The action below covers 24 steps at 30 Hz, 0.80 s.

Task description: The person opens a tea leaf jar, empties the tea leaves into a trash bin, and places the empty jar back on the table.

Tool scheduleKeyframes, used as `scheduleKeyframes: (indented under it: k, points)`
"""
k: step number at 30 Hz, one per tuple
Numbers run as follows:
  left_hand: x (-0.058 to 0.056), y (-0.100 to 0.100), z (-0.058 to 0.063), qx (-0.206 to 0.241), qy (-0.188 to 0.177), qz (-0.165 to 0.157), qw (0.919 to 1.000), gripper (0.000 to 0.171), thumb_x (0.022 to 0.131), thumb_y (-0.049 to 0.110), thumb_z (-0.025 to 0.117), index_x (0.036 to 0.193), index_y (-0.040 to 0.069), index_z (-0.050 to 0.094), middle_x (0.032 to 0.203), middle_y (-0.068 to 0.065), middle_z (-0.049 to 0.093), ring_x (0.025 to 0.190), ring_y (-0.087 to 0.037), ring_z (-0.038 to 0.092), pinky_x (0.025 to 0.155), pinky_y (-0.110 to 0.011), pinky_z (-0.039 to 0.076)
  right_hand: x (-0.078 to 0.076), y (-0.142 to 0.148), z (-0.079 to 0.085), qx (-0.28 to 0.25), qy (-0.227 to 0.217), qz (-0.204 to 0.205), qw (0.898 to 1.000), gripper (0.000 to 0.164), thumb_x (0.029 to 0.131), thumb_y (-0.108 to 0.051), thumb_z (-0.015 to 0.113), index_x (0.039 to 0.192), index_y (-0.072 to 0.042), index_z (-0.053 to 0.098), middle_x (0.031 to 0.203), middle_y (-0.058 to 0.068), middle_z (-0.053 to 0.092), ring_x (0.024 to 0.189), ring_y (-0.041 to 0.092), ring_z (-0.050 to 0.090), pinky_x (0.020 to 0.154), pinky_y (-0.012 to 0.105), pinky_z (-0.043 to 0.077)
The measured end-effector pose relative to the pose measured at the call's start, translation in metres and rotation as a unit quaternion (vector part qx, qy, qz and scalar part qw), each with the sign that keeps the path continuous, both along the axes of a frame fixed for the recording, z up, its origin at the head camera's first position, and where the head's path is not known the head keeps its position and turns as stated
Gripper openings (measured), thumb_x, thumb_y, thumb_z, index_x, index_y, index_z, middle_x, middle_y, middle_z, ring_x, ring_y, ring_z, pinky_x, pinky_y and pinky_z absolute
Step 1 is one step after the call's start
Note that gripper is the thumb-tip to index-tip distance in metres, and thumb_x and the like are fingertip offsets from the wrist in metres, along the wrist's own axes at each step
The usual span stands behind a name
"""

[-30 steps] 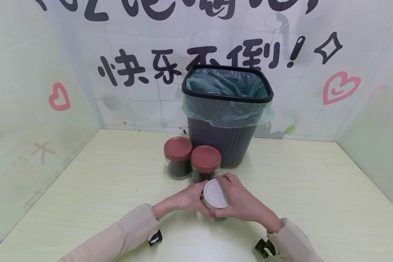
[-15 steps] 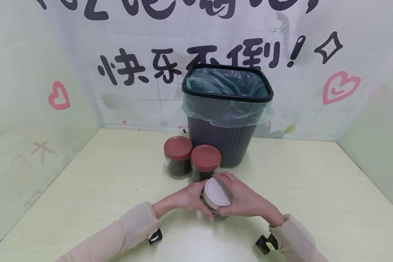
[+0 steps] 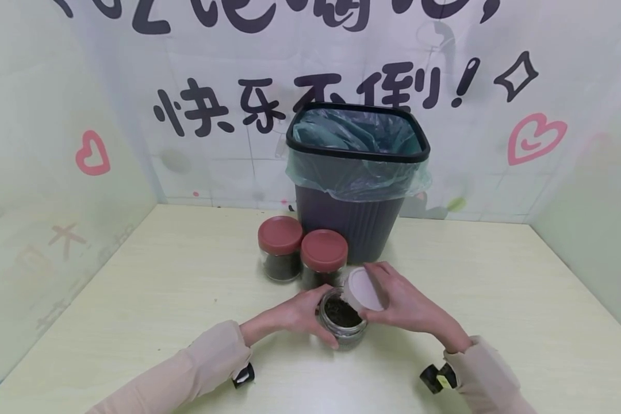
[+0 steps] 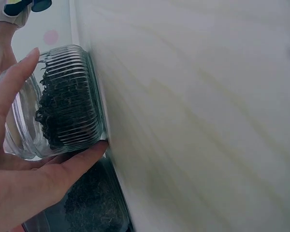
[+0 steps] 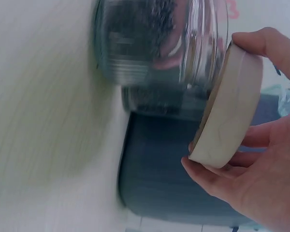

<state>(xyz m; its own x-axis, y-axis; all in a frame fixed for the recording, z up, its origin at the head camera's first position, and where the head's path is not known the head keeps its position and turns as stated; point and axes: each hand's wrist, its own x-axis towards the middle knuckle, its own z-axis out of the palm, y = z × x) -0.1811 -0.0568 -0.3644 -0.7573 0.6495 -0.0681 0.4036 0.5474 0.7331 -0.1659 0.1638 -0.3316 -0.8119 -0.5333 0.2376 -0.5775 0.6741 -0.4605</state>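
A clear ribbed glass jar (image 3: 348, 333) of dark, shredded stuff like loose tea stands uncovered on the table. My left hand (image 3: 302, 315) grips its left side, thumb and fingers curved round the glass; the left wrist view shows the jar (image 4: 67, 99) between them. In my right hand (image 3: 406, 302) is a pale, whitish lid (image 3: 364, 289), pinched by its rim and tilted just above the jar's right edge. Seen from the right wrist, the lid (image 5: 232, 108) is apart from the jar's threaded mouth, fingers round its edge.
Two jars with red lids, one on the left (image 3: 280, 236) and one nearer (image 3: 324, 251), stand behind the open jar. A dark bin (image 3: 347, 221) with a green liner bag is at their right. Printed cloth walls (image 3: 207, 167) enclose the table's back and sides.
The lid has come off the jar and moved up and right with my right hand, so the dark contents now show. My left hand has stayed on the jar.
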Motion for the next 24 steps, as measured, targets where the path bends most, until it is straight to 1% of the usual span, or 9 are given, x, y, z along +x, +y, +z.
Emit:
scheduleKeyframes:
  k: [3,6,11,15,18,24]
  points:
    - [0.0,0.0,-0.001,0.002,0.008,0.0,1.0,0.08,0.057,0.023,0.084,0.122,0.004,0.043,0.115,-0.005,0.053,0.107,-0.02,0.049,0.089,-0.031,0.04,-0.003,0.007,-0.002,0.014,0.014,-0.019,1.0,0.074,0.068,-0.026,0.072,0.123,0.011,0.04,0.111,0.019,0.048,0.089,0.023,0.052,0.069,0.031,0.047]
    - [0.001,0.001,-0.001,0.006,0.015,-0.002,0.9999,0.08,0.055,0.023,0.085,0.121,0.003,0.044,0.113,-0.004,0.053,0.106,-0.02,0.05,0.089,-0.03,0.04,-0.007,0.013,-0.004,0.024,0.021,-0.034,0.999,0.072,0.068,-0.027,0.072,0.121,0.012,0.042,0.108,0.02,0.049,0.087,0.023,0.052,0.068,0.032,0.047]
    - [0.0,0.002,-0.003,0.009,0.034,-0.008,0.9993,0.082,0.053,0.021,0.086,0.121,0.001,0.044,0.114,-0.007,0.053,0.107,-0.022,0.05,0.089,-0.03,0.039,-0.016,0.022,-0.007,0.052,0.04,-0.052,0.996,0.069,0.066,-0.025,0.074,0.116,0.013,0.044,0.103,0.022,0.05,0.086,0.026,0.05,0.069,0.035,0.047]
    - [0.0,0.003,-0.005,0.011,0.046,-0.012,0.9988,0.085,0.052,0.022,0.086,0.123,0.002,0.043,0.115,-0.008,0.053,0.108,-0.023,0.049,0.091,-0.032,0.039,-0.025,0.032,-0.014,0.086,0.05,-0.068,0.993,0.067,0.064,-0.023,0.074,0.111,0.015,0.045,0.098,0.024,0.05,0.084,0.029,0.049,0.07,0.038,0.048]
    - [-0.001,0.004,-0.005,0.013,0.047,-0.014,0.9987,0.086,0.052,0.022,0.086,0.124,0.004,0.043,0.117,-0.008,0.053,0.109,-0.022,0.049,0.092,-0.034,0.038,-0.033,0.039,-0.019,0.105,0.044,-0.079,0.99,0.065,0.063,-0.022,0.074,0.107,0.016,0.046,0.095,0.025,0.05,0.081,0.029,0.049,0.069,0.039,0.047]
    - [-0.002,0.004,-0.006,0.018,0.06,-0.022,0.9978,0.083,0.051,0.024,0.087,0.12,0.005,0.046,0.114,-0.007,0.056,0.106,-0.021,0.051,0.09,-0.033,0.039,-0.045,0.048,-0.029,0.137,0.003,-0.094,0.986,0.067,0.063,-0.026,0.075,0.105,0.018,0.046,0.092,0.024,0.05,0.078,0.029,0.048,0.069,0.041,0.045]
